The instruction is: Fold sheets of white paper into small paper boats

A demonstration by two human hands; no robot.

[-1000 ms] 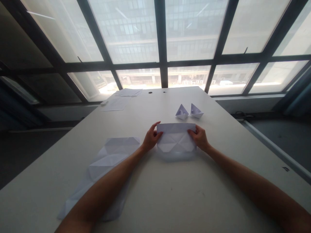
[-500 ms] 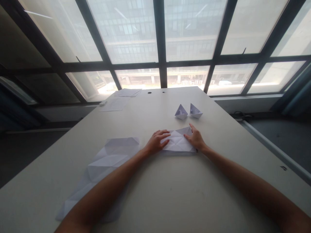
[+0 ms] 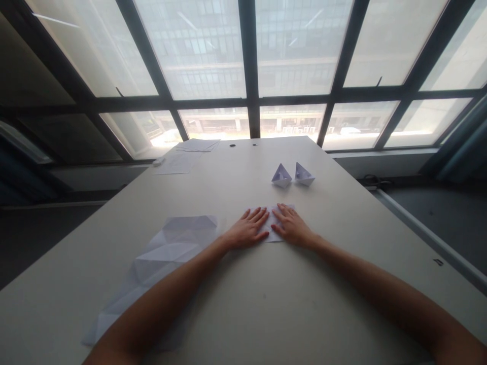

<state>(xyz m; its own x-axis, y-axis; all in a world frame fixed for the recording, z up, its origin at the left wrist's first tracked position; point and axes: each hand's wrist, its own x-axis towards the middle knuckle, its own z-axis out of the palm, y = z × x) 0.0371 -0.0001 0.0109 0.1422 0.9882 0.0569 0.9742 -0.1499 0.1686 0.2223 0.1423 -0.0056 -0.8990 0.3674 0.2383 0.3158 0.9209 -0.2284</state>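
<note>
A sheet of white folded paper [image 3: 274,235] lies flat on the table, largely covered by my hands. My left hand [image 3: 249,228] rests palm down on its left part, fingers stretched out. On the right part my right hand [image 3: 292,226] lies flat too, its fingers spread and pointing toward the other hand. Only a strip of paper between the hands and a bit of the far edge show. Beyond them stand two small folded paper shapes, the left one [image 3: 281,176] and the right one [image 3: 304,175], both with pointed tops.
Creased paper sheets [image 3: 167,252] lie at the left, partly under my left forearm. Farther off are flat papers [image 3: 173,164] and a small white object [image 3: 158,161] near the white table's [image 3: 251,309] left edge. Windows rise behind the table.
My right hand has moved left and flattened onto the paper, where before it gripped the right edge. My left hand has spread flatter. The paper's raised right side is now pressed down.
</note>
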